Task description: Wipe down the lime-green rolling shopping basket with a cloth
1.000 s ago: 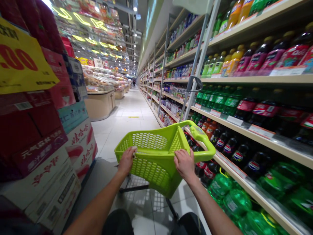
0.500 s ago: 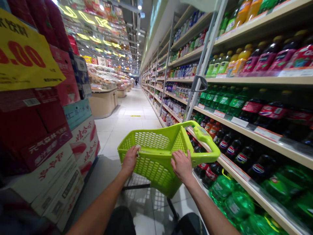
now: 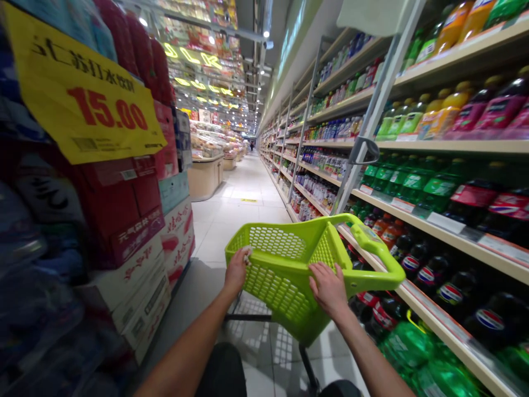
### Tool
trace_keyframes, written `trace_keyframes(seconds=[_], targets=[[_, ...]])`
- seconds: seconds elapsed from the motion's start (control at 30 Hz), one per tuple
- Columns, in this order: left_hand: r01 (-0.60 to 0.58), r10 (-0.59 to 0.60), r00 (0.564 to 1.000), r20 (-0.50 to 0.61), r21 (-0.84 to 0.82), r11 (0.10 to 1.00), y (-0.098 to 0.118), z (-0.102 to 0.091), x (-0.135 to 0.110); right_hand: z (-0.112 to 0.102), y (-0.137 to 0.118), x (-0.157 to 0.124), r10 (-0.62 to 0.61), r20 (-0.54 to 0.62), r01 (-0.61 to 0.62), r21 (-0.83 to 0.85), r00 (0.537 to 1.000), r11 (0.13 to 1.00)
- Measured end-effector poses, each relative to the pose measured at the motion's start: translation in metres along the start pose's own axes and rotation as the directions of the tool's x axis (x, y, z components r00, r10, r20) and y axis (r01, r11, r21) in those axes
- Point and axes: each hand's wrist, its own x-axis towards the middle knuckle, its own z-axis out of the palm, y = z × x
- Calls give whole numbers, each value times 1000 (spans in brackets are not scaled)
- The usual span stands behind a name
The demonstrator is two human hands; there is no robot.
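Observation:
A green plastic shopping cart (image 3: 285,289) with perforated basket walls stands sideways in front of me, its handle to the right. At the left part of its near rim is my left hand (image 3: 236,271), closed around a small crumpled white wipe or tissue (image 3: 247,253) that touches the rim. My right hand (image 3: 329,289) grips the same rim further right, close to the handle end, with fingers hooked over the edge. The inside of the basket shows only in part; its bottom is hidden by the near wall.
Shelves of bottled drinks (image 3: 438,182) run along the right, close to the cart handle. Stacked drink cartons (image 3: 136,264) with a yellow price sign (image 3: 95,105) stand on the left. A tiled aisle (image 3: 243,198) stretches ahead past a wooden display counter (image 3: 206,176).
My view has turned left, so the cart and shelves sit further right and more of the price sign shows. My left hand has slid slightly left along the rim; my right hand stays on it.

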Motion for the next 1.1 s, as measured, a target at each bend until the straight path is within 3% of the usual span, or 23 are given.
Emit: trace_keyframes(seconds=[0.1, 0.17, 0.27, 0.4, 0.47, 0.57, 0.7, 0.77, 0.8, 0.87, 0.93, 0.97, 1.0, 1.03, 1.1], targets=[[232, -238, 970, -50, -95, 968, -3, -22, -7, 0, 3, -2, -29, -12, 29, 3, 999, 1000], [315, -324, 944, -64, -119, 942, -1, -35, -13, 1, 2, -4, -25, -38, 26, 9, 999, 1000], [317, -320, 947, 16, -182, 931, 22, -34, -31, 8, -15, -7, -1, -90, 10, 105, 996, 994], [277, -203, 952, 228, -359, 892, 79, 0, -69, 23, -66, -18, -41, -87, 75, 426, 995, 902], [370, -150, 921, 359, -689, 623, 103, 14, -88, 27, -88, -27, 13, -91, 37, 533, 996, 846], [551, -187, 834, 518, -794, 257, 121, 20, -106, 25, -102, -40, 105, -58, -47, 614, 993, 788], [625, -256, 759, 599, -780, 31, 121, 12, -114, 10, -96, -48, 120, -9, -79, 703, 993, 707], [640, -211, 745, 632, -767, -38, 120, 11, -119, 6, -90, -48, 283, 25, -205, 753, 959, 625], [651, -174, 741, 649, -757, -50, 120, 12, -123, 5, -88, -48, 397, 78, -302, 784, 915, 542], [656, -132, 748, 651, -755, -9, 119, 17, -134, 7, -85, -49, 553, 272, -482, 830, 788, 279], [622, -168, 780, 603, -777, 100, 118, 25, -146, 11, -85, -53, 543, 472, -567, 824, 694, 9], [602, -204, 796, 570, -782, 164, 117, 29, -152, 13, -86, -55, 513, 531, -580, 811, 674, -77], [589, -240, 806, 542, -777, 222, 115, 32, -156, 14, -87, -57, 493, 558, -586, 802, 668, -114], [587, -272, 806, 525, -765, 265, 114, 35, -160, 15, -88, -60, 495, 552, -589, 802, 671, -97], [603, -314, 794, 520, -740, 299, 112, 37, -163, 16, -89, -67, 561, 433, -560, 826, 705, 66]])
